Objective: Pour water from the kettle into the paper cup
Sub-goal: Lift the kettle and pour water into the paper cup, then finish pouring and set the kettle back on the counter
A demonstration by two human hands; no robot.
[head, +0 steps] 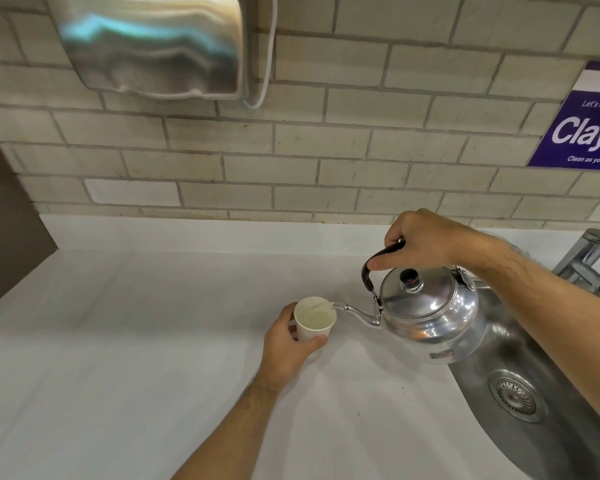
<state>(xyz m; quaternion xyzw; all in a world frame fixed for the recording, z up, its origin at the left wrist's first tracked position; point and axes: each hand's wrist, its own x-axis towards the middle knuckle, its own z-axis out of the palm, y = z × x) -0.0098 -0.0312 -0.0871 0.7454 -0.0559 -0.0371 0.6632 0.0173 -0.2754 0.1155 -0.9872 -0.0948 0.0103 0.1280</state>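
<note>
A shiny metal kettle (430,318) with a black lid knob hangs tilted to the left above the counter, and my right hand (421,242) grips its black handle from above. Its thin spout reaches over the rim of a white paper cup (314,323), and a stream of water runs from the spout into the cup. The cup stands upright on the white counter (153,341). My left hand (286,348) wraps around the cup's left and near side. Water shows inside the cup.
A steel sink (520,400) with a round drain lies right of the kettle, with a chrome tap (589,261) behind it. A tiled wall backs the counter, bearing a metal hand dryer (153,46) and a purple sign (582,129).
</note>
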